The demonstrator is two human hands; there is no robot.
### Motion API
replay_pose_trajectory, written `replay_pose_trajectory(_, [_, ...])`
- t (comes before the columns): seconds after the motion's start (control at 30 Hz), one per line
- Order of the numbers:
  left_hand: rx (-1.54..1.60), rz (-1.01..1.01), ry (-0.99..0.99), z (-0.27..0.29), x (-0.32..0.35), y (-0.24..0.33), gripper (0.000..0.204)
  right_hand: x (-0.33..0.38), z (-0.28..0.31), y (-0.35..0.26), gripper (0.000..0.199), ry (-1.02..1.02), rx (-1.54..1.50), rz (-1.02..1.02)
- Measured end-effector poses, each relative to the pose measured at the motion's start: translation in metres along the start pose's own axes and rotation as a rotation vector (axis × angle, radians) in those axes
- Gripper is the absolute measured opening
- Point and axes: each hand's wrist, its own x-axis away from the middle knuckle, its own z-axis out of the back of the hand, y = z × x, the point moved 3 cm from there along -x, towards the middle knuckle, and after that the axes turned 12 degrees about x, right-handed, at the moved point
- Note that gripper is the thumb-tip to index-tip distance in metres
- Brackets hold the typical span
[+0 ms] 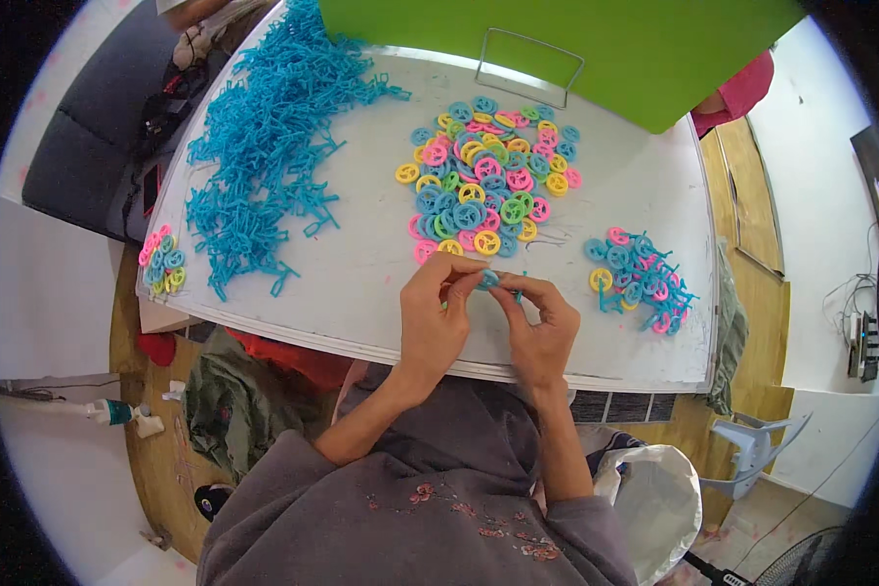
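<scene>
My left hand (pixel 438 311) and my right hand (pixel 537 322) meet over the near edge of a white table (pixel 361 283). Together they pinch a small blue plastic wheel (pixel 489 280) with a thin blue stick part poking out beside it. Just beyond my fingers lies a heap of small plastic wheels (pixel 488 181) in blue, pink, yellow and green. A big pile of blue stick parts (pixel 264 146) covers the table's left side. To the right of my right hand sits a smaller cluster of wheels joined to blue sticks (pixel 640 278).
A few loose wheels (pixel 163 264) lie at the table's left edge. A green board (pixel 576 49) with a wire handle (pixel 527 68) leans over the far side. A white plastic bag (pixel 659 503) and a white chair (pixel 757 444) stand at lower right, clothes on the floor at left.
</scene>
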Motion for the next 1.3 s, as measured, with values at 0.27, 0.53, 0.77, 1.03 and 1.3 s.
replay_pose_trajectory(0.27, [0.220, 0.205, -0.100, 0.011, -0.006, 0.002, 0.009, -0.005, 0.028, -0.020, 0.025, -0.411, -0.302, -0.287])
replay_pose_trajectory(0.53, [-0.045, 0.235, -0.203, 0.000, -0.016, 0.007, 0.015, -0.007, 0.034, -0.010, 0.029, -0.287, 0.010, 0.182])
replay_pose_trajectory(0.77, [-0.828, -0.472, -0.017, 0.003, -0.062, 0.002, 0.028, -0.012, 0.038, -0.005, 0.021, -0.096, -0.093, -0.085])
replay_pose_trajectory(1.03, [-0.617, -0.414, 0.050, 0.009, -0.051, 0.020, 0.022, -0.017, 0.038, 0.005, 0.017, -0.033, 0.051, -0.001])
replay_pose_trajectory(1.3, [-0.532, -0.371, 0.032, 0.017, -0.049, 0.012, 0.019, -0.017, 0.032, 0.007, 0.015, -0.014, 0.175, 0.004])
